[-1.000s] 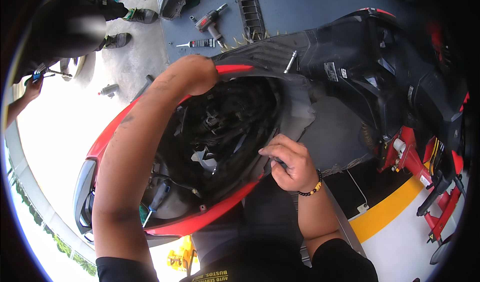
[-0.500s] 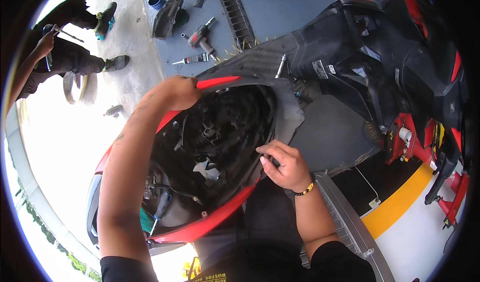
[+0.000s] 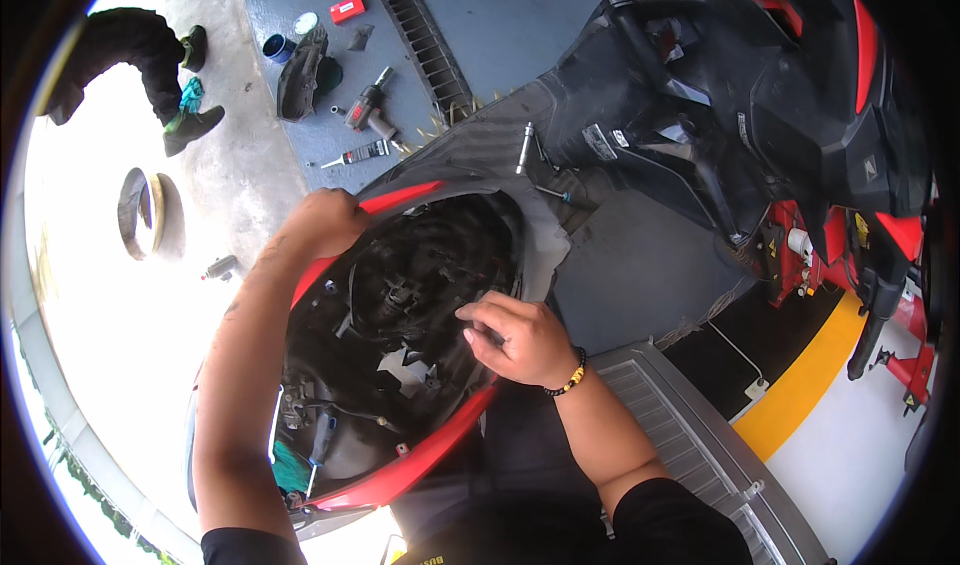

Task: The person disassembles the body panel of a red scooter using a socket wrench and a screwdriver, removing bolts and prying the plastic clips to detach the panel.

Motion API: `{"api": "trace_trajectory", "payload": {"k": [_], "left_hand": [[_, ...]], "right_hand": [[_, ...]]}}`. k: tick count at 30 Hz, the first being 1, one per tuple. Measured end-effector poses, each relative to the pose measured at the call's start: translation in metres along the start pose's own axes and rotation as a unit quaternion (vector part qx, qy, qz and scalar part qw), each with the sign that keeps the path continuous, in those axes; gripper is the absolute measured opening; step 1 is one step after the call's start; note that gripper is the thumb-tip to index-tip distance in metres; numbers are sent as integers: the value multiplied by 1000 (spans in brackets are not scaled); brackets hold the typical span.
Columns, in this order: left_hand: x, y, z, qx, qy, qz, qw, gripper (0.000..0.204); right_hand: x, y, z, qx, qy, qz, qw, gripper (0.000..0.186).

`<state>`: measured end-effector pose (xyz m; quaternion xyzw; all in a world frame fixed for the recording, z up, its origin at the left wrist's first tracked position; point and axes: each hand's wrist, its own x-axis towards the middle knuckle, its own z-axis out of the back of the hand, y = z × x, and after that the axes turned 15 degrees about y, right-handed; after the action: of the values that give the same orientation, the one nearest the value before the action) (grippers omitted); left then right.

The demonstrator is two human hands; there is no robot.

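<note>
My left hand [image 3: 330,220] is closed on the red upper edge [image 3: 395,195] of a scooter's body, at the far side of its open dark cavity [image 3: 400,285]. My right hand [image 3: 510,340], with a beaded bracelet at the wrist, hovers over or touches the cavity's near right part, fingers bent and apart; I see nothing held in it. A blue-handled screwdriver [image 3: 322,435] lies in the lower left of the cavity, beside some green material [image 3: 291,470]. A metal socket tool [image 3: 525,148] rests on the black footboard [image 3: 470,140] beyond.
An impact gun [image 3: 370,105], sealant tube [image 3: 365,153], blue container [image 3: 277,48] and black plastic piece [image 3: 300,80] lie on the blue platform [image 3: 550,5]. A co-worker's legs [image 3: 160,75] are at upper left. A ring [image 3: 128,215] lies below them. A red stand [image 3: 910,365] is right.
The view has shifted, and both my hands appear farther left in it. My left hand remains on the red edge. The co-worker's hand and tool have left their earlier place at the left.
</note>
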<state>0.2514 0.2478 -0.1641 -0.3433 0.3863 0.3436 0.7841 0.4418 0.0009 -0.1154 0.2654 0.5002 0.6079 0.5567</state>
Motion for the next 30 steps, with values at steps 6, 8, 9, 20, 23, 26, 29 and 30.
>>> {"api": "trace_trajectory", "payload": {"k": [6, 8, 9, 20, 23, 26, 29, 30], "left_hand": [[-23, -7, 2, -76, -157, 22, 984, 32], [-45, -60, -3, -300, -90, -65, 948, 30], [-48, -83, -18, -361, -37, -146, 920, 29], [-26, -171, -100, -660, -41, -225, 716, 20], [-23, -180, -102, -624, -22, -205, 754, 18], [-20, -183, -100, -656, 8, -221, 722, 21], [-20, -194, -96, -779, 54, -193, 594, 37], [-19, -195, -95, -850, 83, -186, 486, 52]], "right_hand": [[8, -1, 10, -31, -28, -3, 999, 21], [4, -6, 13, 7, -77, -17, 997, 27], [1, -6, 15, 19, -92, -22, 995, 31], [-22, -13, 9, 7, -214, -50, 975, 30], [-21, -23, 9, -1, -261, -49, 964, 24], [-21, -31, 11, -1, -269, -64, 961, 19], [-17, -33, 17, -35, -293, -54, 954, 16], [-18, -31, 20, -46, -304, -45, 950, 15]]}}
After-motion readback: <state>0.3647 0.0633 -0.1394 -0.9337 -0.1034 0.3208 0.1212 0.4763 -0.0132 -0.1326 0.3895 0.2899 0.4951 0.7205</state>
